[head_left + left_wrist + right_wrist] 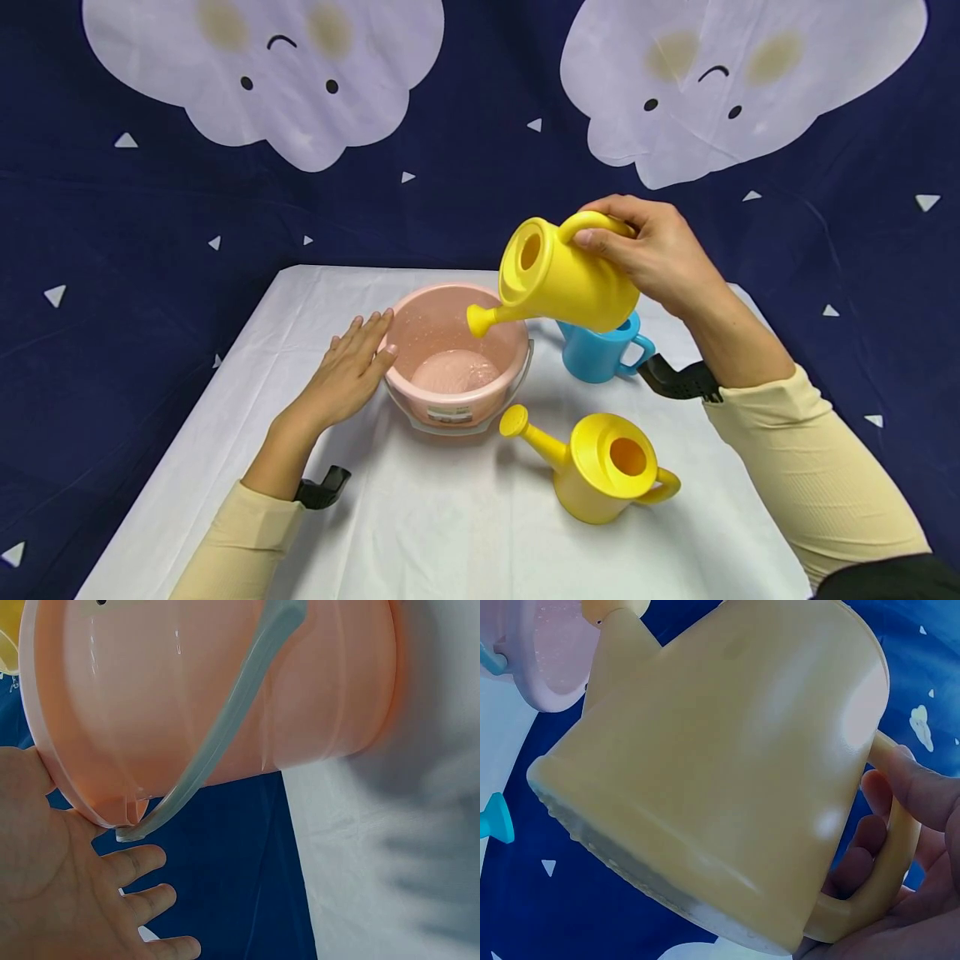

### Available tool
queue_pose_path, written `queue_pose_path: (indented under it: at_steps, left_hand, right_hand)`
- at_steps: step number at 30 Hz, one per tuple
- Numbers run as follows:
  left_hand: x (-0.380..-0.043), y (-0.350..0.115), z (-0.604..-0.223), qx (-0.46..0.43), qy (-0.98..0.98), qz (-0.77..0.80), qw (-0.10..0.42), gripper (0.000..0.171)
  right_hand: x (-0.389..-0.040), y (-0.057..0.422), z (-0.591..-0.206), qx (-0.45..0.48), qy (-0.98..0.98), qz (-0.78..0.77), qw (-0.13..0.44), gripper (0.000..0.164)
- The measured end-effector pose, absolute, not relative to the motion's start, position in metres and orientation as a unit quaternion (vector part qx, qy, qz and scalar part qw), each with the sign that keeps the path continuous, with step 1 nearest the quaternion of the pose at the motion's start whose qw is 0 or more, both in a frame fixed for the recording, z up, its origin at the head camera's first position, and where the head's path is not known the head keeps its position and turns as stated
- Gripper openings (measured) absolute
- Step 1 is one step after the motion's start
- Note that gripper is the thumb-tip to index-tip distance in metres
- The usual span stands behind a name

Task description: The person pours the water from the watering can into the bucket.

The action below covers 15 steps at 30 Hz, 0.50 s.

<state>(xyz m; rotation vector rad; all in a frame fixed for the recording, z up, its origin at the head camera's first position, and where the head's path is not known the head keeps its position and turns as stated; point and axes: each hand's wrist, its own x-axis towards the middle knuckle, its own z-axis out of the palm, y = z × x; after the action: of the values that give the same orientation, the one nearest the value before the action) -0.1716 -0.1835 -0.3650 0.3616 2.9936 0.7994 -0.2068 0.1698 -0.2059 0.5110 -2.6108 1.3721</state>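
Observation:
My right hand (660, 250) grips the handle of a yellow watering can (566, 279), fingers curled round it. The can is tilted, its spout head (478, 321) pointing down over a pink bucket (517, 375). Droplets dot the bucket's inner wall, and its bottom looks wet. At the bucket's left rim rests my left hand (348, 371), fingers straight; the left wrist view shows the palm (45, 877) against the rim beside the grey bail handle (225, 727). In the right wrist view the raised can (727, 765) shows its side and the edge of its base.
A second yellow watering can (600, 471) stands on the white-covered table (420, 517), nearer me, spout toward the bucket. Behind the raised can, a blue watering can (592, 354) is partly hidden. A dark blue curtain (480, 208) with printed clouds hangs behind the table.

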Motion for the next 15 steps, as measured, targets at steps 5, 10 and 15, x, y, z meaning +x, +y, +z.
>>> queue_pose_path:
  at_steps: [5, 10, 15]
  left_hand:
    - [-0.1714, -0.1835, -0.3648, 0.116, 0.960, 0.256, 0.009, 0.059]
    - [-0.1712, -0.1832, -0.3648, 0.115, 0.960, 0.255, 0.009, 0.060]
    - [-0.1708, -0.1830, -0.3649, 0.114, 0.960, 0.254, 0.010, 0.060]
  right_hand:
    - [-0.2064, 0.1693, -0.2049, 0.175, -0.872, 0.451, 0.077, 0.032]
    - [-0.2060, 0.1683, -0.2043, 0.173, -0.875, 0.445, 0.073, 0.032]
    - [-0.2054, 0.1667, -0.2030, 0.166, -0.882, 0.436, 0.066, 0.034]
